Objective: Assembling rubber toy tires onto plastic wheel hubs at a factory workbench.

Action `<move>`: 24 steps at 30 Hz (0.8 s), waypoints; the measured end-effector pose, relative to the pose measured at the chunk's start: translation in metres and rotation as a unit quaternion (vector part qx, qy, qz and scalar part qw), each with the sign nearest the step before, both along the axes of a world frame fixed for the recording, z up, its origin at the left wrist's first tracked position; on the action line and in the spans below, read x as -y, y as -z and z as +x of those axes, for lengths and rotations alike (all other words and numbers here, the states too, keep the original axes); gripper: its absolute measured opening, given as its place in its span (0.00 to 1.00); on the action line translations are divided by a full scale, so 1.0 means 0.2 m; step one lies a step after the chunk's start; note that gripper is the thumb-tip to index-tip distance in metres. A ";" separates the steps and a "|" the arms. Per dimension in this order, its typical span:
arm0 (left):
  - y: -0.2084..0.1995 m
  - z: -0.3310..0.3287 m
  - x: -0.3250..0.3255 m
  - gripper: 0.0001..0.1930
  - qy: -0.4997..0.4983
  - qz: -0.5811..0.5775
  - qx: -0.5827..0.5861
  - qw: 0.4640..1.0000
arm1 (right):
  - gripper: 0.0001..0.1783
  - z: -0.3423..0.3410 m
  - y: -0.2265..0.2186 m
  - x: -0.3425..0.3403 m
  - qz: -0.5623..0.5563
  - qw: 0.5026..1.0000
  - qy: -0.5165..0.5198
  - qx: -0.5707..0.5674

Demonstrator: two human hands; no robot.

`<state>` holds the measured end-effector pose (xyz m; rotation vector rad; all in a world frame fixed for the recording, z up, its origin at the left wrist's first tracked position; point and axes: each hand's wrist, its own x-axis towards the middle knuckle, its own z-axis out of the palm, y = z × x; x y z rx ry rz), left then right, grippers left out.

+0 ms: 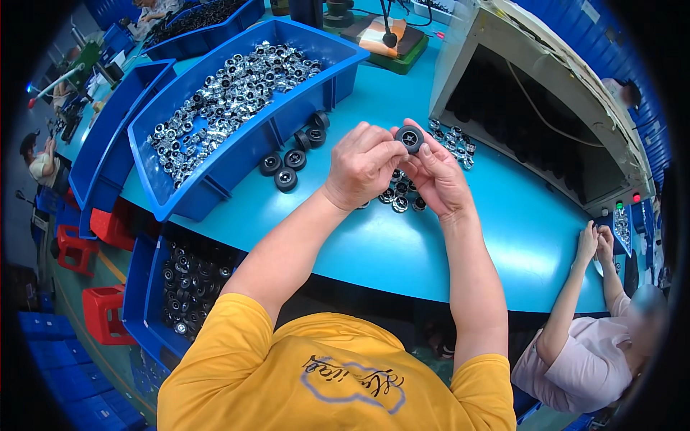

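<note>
- While both hands meet above the teal table, the left hand and right hand pinch one small black wheel between their fingers.
- Judging by the grip, a fitting step is in hand.
- Loose silver hubs lie just below; the next move likely calls for firm, centred pressure.

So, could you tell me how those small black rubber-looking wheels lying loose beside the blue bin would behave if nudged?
The small black wheels are round discs, so on edge they would probably roll. Here they lie flat on the smooth teal table, so a nudge would more likely slide them. They look small and light; the one pinched between both hands keeps its shape.
</note>
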<state>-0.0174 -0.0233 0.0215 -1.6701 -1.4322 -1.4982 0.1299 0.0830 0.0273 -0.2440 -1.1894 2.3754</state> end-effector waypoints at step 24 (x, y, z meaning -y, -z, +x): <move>-0.01 0.02 0.01 0.27 0.036 -0.122 0.057 0.990 | 0.18 -0.01 0.03 -0.01 0.119 0.980 0.121 0.104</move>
